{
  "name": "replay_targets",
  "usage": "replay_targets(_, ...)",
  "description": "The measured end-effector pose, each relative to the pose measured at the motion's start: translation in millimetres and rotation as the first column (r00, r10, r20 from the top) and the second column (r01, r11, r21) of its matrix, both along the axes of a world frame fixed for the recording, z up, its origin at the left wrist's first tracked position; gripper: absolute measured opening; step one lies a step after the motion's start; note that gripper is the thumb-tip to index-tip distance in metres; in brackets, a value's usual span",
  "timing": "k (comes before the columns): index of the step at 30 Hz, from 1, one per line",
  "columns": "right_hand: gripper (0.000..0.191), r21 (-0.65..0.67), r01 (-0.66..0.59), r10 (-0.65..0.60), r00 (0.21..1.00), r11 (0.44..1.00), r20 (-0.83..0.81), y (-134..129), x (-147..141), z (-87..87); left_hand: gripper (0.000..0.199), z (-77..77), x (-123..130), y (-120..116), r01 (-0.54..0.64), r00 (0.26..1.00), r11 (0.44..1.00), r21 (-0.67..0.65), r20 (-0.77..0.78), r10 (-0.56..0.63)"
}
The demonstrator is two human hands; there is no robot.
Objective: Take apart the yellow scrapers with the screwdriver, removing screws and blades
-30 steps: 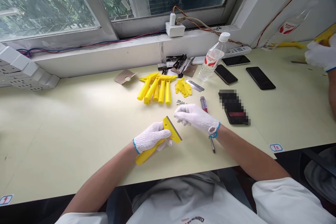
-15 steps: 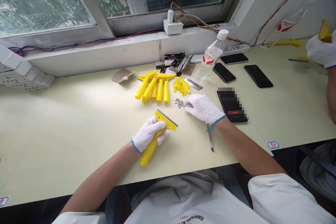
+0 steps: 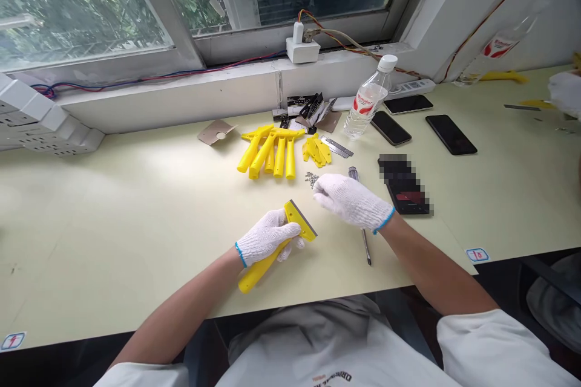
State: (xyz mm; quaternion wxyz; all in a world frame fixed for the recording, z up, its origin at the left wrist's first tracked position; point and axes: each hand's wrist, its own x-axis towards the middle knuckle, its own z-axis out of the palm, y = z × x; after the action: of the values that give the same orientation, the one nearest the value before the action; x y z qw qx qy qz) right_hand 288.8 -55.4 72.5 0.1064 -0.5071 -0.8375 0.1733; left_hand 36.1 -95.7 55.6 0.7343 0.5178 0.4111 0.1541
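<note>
My gloved left hand (image 3: 271, 236) grips a yellow scraper (image 3: 262, 267) whose head carries a metal blade and points up and right. Just beside a small pile of screws (image 3: 311, 178), my gloved right hand (image 3: 342, 196) has its fingers pinched together; whatever they hold is hidden. A screwdriver (image 3: 366, 248) lies partly under that hand. Behind are several yellow scraper handles (image 3: 272, 151), a heap of yellow plates (image 3: 316, 151) and some metal blades (image 3: 336, 147).
A water bottle (image 3: 367, 100) stands near several phones (image 3: 451, 134) at the right. Opened black packaging (image 3: 311, 110) and a cardboard piece (image 3: 216, 132) lie toward the sill. Another person's gloved hand (image 3: 565, 92) shows at the right edge.
The scraper in my left hand has turned, its head now steeper. My right hand has drawn slightly back from the screws, fingers pinched. The screwdriver's handle has come into view.
</note>
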Motion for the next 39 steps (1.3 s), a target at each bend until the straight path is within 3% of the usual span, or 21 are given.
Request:
replay_targets(2, 0.015, 0.037, -0.137, 0.14, 0.986, 0.99, -0.088, -9.0, -10.8, -0.5, 0.024, -0.6, 1.5, -0.8, 0.033, 0.998, 0.999, 0.026, -0.049, -0.032)
replay_targets(4, 0.018, 0.129, -0.243, 0.254, 0.964, 0.961, -0.075, -16.2, -22.1, -5.5, 0.025, -2.0, 2.4, -1.5, 0.06, 0.994, 0.997, 0.043, -0.091, -0.056)
replay_targets(7, 0.022, 0.218, -0.314, 0.32, 0.947, 0.924, 0.006, -21.1, -31.9, -14.2, 0.029, -4.6, 2.5, -2.1, 0.087, 0.989, 0.995, 0.056, -0.125, -0.079)
replay_targets(11, 0.021, 0.182, -0.334, 0.35, 0.935, 0.925, -0.063, -20.9, -31.4, -15.8, 0.028, -7.1, 2.3, -2.6, 0.112, 0.984, 0.991, 0.078, -0.147, -0.1)
replay_targets(14, 0.012, 0.045, -0.257, 0.259, 0.926, 0.965, -0.275, -21.0, -30.7, -13.1, 0.027, -6.9, 3.1, -3.6, 0.118, 0.982, 0.989, 0.087, -0.158, -0.104)
replay_targets(16, 0.009, -0.089, -0.155, 0.103, 0.899, 0.984, -0.425, -21.3, -31.8, -12.0, 0.027, -5.2, 3.8, -4.5, 0.127, 0.981, 0.988, 0.092, -0.161, -0.111)
replay_targets(20, 0.025, -0.303, -0.019, -0.149, 0.841, 0.953, -0.52, -19.8, -33.9, -11.8, 0.026, 0.1, 4.4, -5.1, 0.159, 0.976, 0.983, 0.09, -0.163, -0.143)
replay_targets(27, 0.026, -0.481, -0.103, -0.241, 0.763, 0.871, -0.6, -14.0, -26.5, -5.9, 0.029, 1.4, 0.4, -3.8, 0.189, 0.977, 0.98, 0.054, -0.112, -0.182)
replay_targets(32, 0.017, -0.509, -0.192, -0.109, 0.858, 0.839, -0.503, -18.9, -27.2, 1.2, 0.031, -1.7, -0.5, -3.2, 0.208, 0.974, 0.976, 0.059, -0.102, -0.201)
replay_targets(35, 0.01, -0.493, -0.194, -0.1, 0.855, 0.848, -0.508, -22.2, -32.0, -1.9, 0.031, 1.3, -3.0, -2.1, 0.252, 0.962, 0.965, 0.073, -0.125, -0.241)
replay_targets(37, 0.01, -0.505, -0.188, -0.132, 0.837, 0.842, -0.531, -21.2, -33.3, -5.6, 0.03, 6.5, -6.7, -1.8, 0.283, 0.951, 0.95, 0.132, -0.166, -0.26)
replay_targets(39, 0.012, -0.501, -0.15, -0.176, 0.819, 0.853, -0.545, -17.7, -32.0, -8.8, 0.025, 12.1, -11.3, -2.6, 0.307, 0.934, 0.908, 0.287, -0.273, -0.23)
